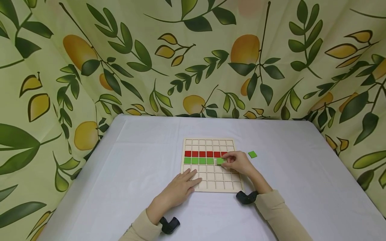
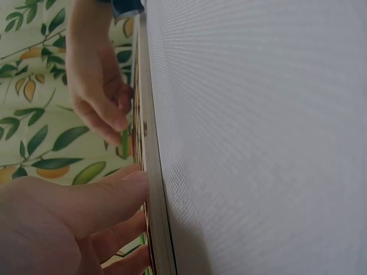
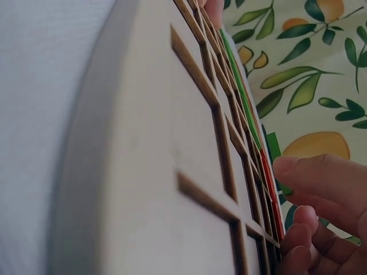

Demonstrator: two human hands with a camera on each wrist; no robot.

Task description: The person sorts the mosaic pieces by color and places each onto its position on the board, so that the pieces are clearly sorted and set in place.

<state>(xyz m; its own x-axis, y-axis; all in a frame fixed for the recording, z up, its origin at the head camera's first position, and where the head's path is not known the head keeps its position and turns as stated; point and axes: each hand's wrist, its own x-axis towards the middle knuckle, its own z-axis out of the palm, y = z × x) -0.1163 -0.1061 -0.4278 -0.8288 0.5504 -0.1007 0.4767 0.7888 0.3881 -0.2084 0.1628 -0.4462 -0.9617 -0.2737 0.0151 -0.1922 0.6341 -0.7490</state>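
A pale wooden grid board (image 1: 217, 185) lies on the table. Across it runs a row of red square tiles (image 1: 202, 154), and below that a row of green square tiles (image 1: 202, 161). My right hand (image 1: 239, 162) pinches a green tile (image 1: 219, 161) between thumb and fingers. In the right wrist view this tile (image 3: 273, 146) is tilted just above the board. My left hand (image 1: 178, 189) rests on the board's lower left part with fingers spread. The left wrist view shows its thumb (image 2: 114, 197) at the board's edge.
One loose green tile (image 1: 252, 154) lies on the white tablecloth (image 1: 138, 160) to the right of the board. Black wrist devices (image 1: 170, 225) sit by both cuffs. A curtain (image 1: 208, 83) with leaves and fruit hangs behind the table.
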